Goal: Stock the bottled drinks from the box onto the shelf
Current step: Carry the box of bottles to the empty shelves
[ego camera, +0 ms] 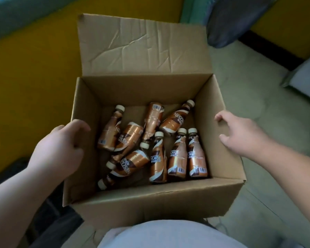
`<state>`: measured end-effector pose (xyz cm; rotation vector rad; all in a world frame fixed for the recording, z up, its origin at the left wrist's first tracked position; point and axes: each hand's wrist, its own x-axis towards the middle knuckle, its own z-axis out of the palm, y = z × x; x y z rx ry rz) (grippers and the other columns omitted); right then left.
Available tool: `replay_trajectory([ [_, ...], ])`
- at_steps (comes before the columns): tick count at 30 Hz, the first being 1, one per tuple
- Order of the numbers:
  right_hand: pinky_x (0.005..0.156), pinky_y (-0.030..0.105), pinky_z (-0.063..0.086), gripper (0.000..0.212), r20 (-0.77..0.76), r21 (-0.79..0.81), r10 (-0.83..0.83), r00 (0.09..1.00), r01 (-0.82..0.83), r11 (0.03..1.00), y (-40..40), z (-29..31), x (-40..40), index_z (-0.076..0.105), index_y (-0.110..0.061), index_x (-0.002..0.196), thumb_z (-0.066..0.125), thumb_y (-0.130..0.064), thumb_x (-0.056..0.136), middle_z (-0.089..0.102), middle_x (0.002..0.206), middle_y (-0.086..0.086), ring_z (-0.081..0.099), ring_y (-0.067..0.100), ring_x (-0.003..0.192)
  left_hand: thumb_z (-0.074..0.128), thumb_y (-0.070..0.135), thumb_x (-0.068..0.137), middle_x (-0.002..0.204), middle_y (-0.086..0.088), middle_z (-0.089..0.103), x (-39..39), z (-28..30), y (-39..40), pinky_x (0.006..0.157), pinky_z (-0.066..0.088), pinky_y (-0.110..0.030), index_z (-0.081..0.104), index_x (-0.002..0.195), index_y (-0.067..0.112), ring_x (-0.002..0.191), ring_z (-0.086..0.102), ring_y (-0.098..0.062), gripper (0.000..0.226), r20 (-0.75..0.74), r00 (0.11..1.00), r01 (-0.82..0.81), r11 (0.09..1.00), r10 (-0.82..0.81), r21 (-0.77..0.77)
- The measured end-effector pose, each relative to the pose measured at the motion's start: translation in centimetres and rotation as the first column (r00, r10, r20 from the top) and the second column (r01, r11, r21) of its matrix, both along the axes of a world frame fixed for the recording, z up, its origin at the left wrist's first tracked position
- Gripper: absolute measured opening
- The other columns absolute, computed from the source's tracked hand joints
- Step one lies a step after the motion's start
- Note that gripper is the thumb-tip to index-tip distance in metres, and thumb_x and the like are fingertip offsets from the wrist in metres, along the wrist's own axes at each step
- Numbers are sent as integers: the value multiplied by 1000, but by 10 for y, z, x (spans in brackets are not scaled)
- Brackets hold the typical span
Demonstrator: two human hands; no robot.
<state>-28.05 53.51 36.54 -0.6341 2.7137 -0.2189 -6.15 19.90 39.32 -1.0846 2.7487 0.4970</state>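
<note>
Left hand (61, 147) curled over the left rim of the box (222, 187), right hand (240, 135) loose at the right wall, holding nothing. Bottles (147, 145) all still inside, mid-frame. No shelf visible, so probably carrying first.

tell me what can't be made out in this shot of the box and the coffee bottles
All in the head view:
- Shelf: not in frame.
- Left hand: fingertips curl over the cardboard box wall; grip unclear.
- Right hand: whether it touches the box rim is unclear.
- Nescafe bottles: piled and overlapping, exact count uncertain; small label print too small to read.
- Box's near base: hidden by the person's grey top.
</note>
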Motion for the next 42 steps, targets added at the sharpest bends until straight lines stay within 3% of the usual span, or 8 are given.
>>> replay_trajectory([
  [6, 45, 27, 34, 41, -56, 16, -222, 973, 223, 975, 148, 7, -1, 48, -31, 114, 68, -20, 81, 53, 54, 0, 52, 15, 50, 59, 5, 78, 95, 0, 55, -89, -4, 97, 44, 37, -27, 52, 113, 39, 63, 51, -14, 49, -31, 963, 268, 963, -268, -1],
  [12, 44, 29, 35, 40, -29, 82, -487, 873, 488, 869, 268, 11, 15, 48, -30, 112, 70, -19, 81, 55, 56, 2, 53, 16, 48, 59, 4, 75, 99, -1, 56, -193, -14, 194, 50, 47, -30, 52, 114, 39, 71, 56, -22, 53, -38, 853, 522, 849, -520, 83],
  [15, 50, 31, 46, 41, 20, 89, -631, 775, 628, 774, 308, 10, 22, 47, -31, 114, 69, -17, 82, 62, 69, 5, 57, 18, 54, 59, 8, 76, 92, 0, 58, -250, -20, 238, 46, 42, -27, 49, 111, 43, 67, 56, -18, 51, -22, 768, 638, 763, -640, 106],
  [19, 45, 27, 35, 45, 46, 87, -793, 607, 789, 609, 344, 16, 32, 47, -27, 120, 68, -13, 82, 57, 66, 2, 55, 15, 55, 58, 8, 78, 88, 2, 60, -325, -16, 298, 48, 45, -27, 47, 109, 46, 65, 58, -16, 50, -14, 615, 784, 610, -788, 112],
  [23, 48, 28, 39, 48, 31, 106, -891, 452, 885, 453, 376, 24, 38, 44, -26, 124, 66, -14, 83, 63, 79, 7, 54, 13, 58, 57, 9, 80, 88, 4, 60, -392, -4, 364, 49, 42, -26, 47, 105, 46, 63, 55, -11, 47, -42, 437, 896, 431, -898, 108],
  [30, 54, 30, 50, 53, 18, 101, -976, 215, 971, 216, 452, 21, 40, 45, -23, 128, 69, -12, 82, 60, 84, 6, 58, 18, 67, 58, 8, 79, 92, 2, 59, -474, -2, 516, 56, 58, -39, 45, 102, 49, 67, 59, -19, 49, -62, 217, 974, 211, -974, 88],
  [39, 47, 24, 44, 47, -17, 85, -999, 33, 996, 31, 604, 26, 19, 44, -23, 128, 64, -12, 87, 58, 82, 5, 56, 15, 61, 57, 3, 77, 91, -4, 62, -540, 2, 733, 49, 45, -31, 49, 106, 41, 63, 58, -21, 48, -52, 10, 998, 7, -999, 67],
  [42, 50, 29, 51, 48, -36, 68, -999, -26, 997, -29, 651, 34, 8, 44, -24, 128, 64, -12, 87, 61, 86, 8, 58, 18, 62, 58, 4, 77, 93, -4, 63, -564, 8, 798, 51, 49, -32, 49, 106, 42, 65, 59, -21, 49, -67, -41, 997, -45, -997, 65],
])
